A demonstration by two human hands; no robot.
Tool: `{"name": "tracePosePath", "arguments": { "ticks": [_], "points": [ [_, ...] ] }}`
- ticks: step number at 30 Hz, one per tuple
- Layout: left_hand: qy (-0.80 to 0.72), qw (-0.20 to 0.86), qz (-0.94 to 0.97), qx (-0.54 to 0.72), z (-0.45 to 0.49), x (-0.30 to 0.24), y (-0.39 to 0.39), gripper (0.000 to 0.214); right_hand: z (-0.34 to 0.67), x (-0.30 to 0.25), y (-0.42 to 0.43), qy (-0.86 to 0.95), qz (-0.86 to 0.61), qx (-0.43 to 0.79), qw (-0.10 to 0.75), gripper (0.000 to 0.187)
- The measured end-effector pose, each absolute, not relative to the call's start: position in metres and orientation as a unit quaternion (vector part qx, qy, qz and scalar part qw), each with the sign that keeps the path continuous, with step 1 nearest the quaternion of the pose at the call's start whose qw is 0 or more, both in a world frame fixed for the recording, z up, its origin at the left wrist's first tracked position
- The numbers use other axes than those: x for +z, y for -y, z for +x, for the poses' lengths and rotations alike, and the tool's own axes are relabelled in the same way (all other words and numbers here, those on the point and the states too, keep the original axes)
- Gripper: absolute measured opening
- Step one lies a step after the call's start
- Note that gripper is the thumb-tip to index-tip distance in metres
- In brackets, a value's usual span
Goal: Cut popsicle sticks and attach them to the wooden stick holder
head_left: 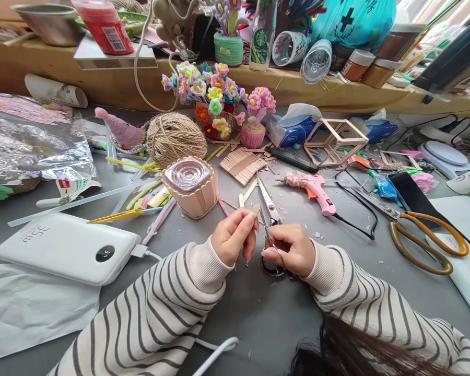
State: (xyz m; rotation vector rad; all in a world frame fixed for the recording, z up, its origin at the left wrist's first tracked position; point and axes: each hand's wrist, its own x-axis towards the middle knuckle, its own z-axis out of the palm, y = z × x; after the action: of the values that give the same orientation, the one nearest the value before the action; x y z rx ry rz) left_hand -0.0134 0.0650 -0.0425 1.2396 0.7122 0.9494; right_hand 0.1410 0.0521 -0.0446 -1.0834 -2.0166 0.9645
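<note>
Taken clockwise from the hands, the gray tabletop (258, 318) ran past the view at 3, 6 and 9 o'clock, its near edge out of sight; the widest room for moving lay toward 6, between the striped sleeves, with a white cable (219, 352) cut off by the bottom border at 7. The brown-covered ledge (113, 99) bounded the far side at 12. Dark hair (337, 355) covered part of the right sleeve (372, 292) at 5, while the left sleeve (141, 313) was cropped below. A white power bank (66, 248) lay at 9, large brown-handled scissors (426, 245) at 3, a pink glue gun (317, 193) at 2, and a stick-sided cup (194, 196) at 10, leaving narrow gaps beyond the fingers. The left hand (235, 237) pinched a small wooden piece (256, 209) between thumb and forefinger, at the center; the piece's lower end was hidden. The right hand (292, 248) had its fingers curled around a slim metal tool (268, 230), its tip beside the wood; whether they touched was unclear. Beneath that hand, dark-handled scissors (269, 201) pointed toward 12, their handles partly covered.
</note>
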Motion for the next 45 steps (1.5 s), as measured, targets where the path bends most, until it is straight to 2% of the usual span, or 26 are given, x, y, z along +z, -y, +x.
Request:
{"name": "tracePosePath", "arguments": {
  "ticks": [18,29,45],
  "points": [
    [-0.361,0.635,0.527,0.434,-0.0104,-0.0459,-0.0646,0.029,0.1386,-0.0437,-0.0543,0.778,-0.416,0.301,0.361,0.047],
    [-0.353,0.623,0.567,0.406,-0.0132,-0.0430,-0.0624,0.031,0.1407,-0.0420,-0.0522,0.753,-0.439,0.363,0.329,0.050],
    [-0.354,0.620,0.568,0.409,-0.0131,-0.0466,-0.0627,0.029,0.1389,-0.0427,-0.0527,0.773,-0.427,0.319,0.343,0.049]
  ]
}}
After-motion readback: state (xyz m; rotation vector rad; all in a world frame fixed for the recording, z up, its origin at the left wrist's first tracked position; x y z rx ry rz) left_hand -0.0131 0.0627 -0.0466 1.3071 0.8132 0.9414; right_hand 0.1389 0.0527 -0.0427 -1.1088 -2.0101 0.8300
